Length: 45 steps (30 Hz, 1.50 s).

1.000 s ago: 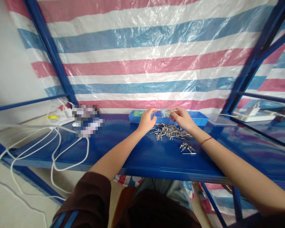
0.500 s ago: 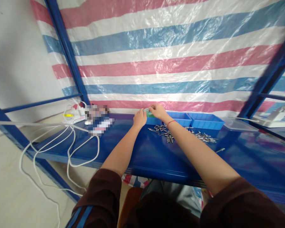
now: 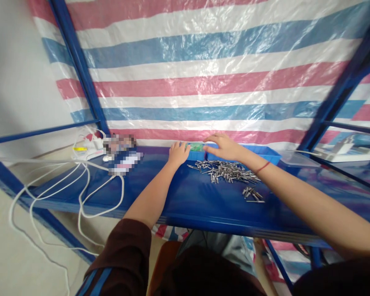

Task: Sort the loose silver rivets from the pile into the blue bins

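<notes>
The left hand, grip unclear, perhaps steadies the blue plastic bin; slim silvery metal pins lie handily near the splayed right hand.

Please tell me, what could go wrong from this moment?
1. The right forearm passes close to the pile of metal pins; if it drops, it might scatter them.
2. The smaller group of pins lies nearer the front edge of the table, so a sweep of the arm could perhaps knock some off.
3. The left hand is at the blue bin with green contents; a push might shift it.
</notes>
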Motion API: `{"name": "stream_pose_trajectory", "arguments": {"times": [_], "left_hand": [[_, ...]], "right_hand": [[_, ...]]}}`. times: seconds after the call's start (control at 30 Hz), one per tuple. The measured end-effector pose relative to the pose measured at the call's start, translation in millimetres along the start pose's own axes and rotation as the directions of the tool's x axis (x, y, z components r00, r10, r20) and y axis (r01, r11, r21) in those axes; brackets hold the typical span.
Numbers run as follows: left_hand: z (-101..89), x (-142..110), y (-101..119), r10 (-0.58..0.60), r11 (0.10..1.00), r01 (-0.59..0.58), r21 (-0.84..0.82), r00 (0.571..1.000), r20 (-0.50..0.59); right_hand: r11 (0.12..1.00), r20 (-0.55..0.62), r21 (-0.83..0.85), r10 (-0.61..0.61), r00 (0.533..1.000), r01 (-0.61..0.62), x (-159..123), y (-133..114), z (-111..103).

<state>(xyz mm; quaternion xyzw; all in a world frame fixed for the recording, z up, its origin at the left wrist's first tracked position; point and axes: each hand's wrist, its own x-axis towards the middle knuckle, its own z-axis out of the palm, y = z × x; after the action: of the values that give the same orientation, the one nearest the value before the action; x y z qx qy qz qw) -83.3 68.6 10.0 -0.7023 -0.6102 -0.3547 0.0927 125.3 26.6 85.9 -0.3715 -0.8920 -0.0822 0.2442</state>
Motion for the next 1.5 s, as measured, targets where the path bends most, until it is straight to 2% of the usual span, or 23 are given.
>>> {"name": "stream_pose_trajectory", "arguments": {"times": [0.07,0.13,0.2,0.23,0.3,0.37,0.47,0.63,0.83,0.93,1.07,1.23,1.37,1.5], "left_hand": [[-5.2,-2,11,0.107,0.994,-0.11,-0.021,0.988,-0.108],[-10.4,-5,26,0.277,0.953,-0.29,-0.09,0.951,-0.14],[-13.6,-11,44,0.448,0.872,-0.454,-0.184,0.891,-0.074],[-14.1,-16,52,0.509,0.837,-0.5,-0.221,0.861,-0.018],[-13.2,-26,68,0.563,0.812,-0.522,-0.262,0.818,0.117],[-10.8,-36,80,0.557,0.826,-0.493,-0.273,0.788,0.261],[-7.0,-45,87,0.528,0.849,-0.445,-0.286,0.748,0.401],[-0.3,-49,86,0.482,0.876,-0.373,-0.306,0.714,0.508],[5.6,-50,85,0.474,0.88,-0.339,-0.334,0.679,0.561],[6.1,-47,85,0.483,0.875,-0.353,-0.331,0.669,0.565],[1.9,-41,79,0.482,0.876,-0.355,-0.328,0.695,0.534],[-7.6,-33,67,0.442,0.894,-0.309,-0.323,0.717,0.538],[-6.8,-31,63,0.461,0.883,-0.326,-0.337,0.737,0.494],[-2.9,-29,67,0.533,0.829,-0.385,-0.405,0.765,0.362]], "right_hand": [[0.996,-0.003,0.086,0.033,0.999,-0.032,-43,9,-21],[0.975,0.028,0.133,0.177,0.984,-0.18,-91,21,-34],[0.935,0.085,0.127,0.322,0.943,-0.33,-138,34,-36],[0.915,0.128,0.096,0.38,0.916,-0.392,-159,41,-33],[0.88,0.221,0.018,0.46,0.86,-0.475,-190,52,-22],[0.866,0.256,-0.047,0.492,0.832,-0.497,-204,60,-8],[0.885,0.257,-0.049,0.459,0.851,-0.463,-195,64,8],[0.914,0.276,0.013,0.387,0.88,-0.406,-158,60,16],[0.958,0.215,0.136,0.22,0.952,-0.252,-133,52,30],[0.96,0.102,0.053,0.267,0.958,-0.274,-118,44,39],[0.954,-0.035,-0.072,0.288,0.957,-0.29,-95,29,45],[0.976,0.006,-0.053,0.211,0.978,-0.21,-77,18,46],[0.977,-0.019,0.031,0.213,0.977,-0.212,-74,20,48],[0.949,-0.096,0.259,0.211,0.973,-0.18,-75,24,43]]}}
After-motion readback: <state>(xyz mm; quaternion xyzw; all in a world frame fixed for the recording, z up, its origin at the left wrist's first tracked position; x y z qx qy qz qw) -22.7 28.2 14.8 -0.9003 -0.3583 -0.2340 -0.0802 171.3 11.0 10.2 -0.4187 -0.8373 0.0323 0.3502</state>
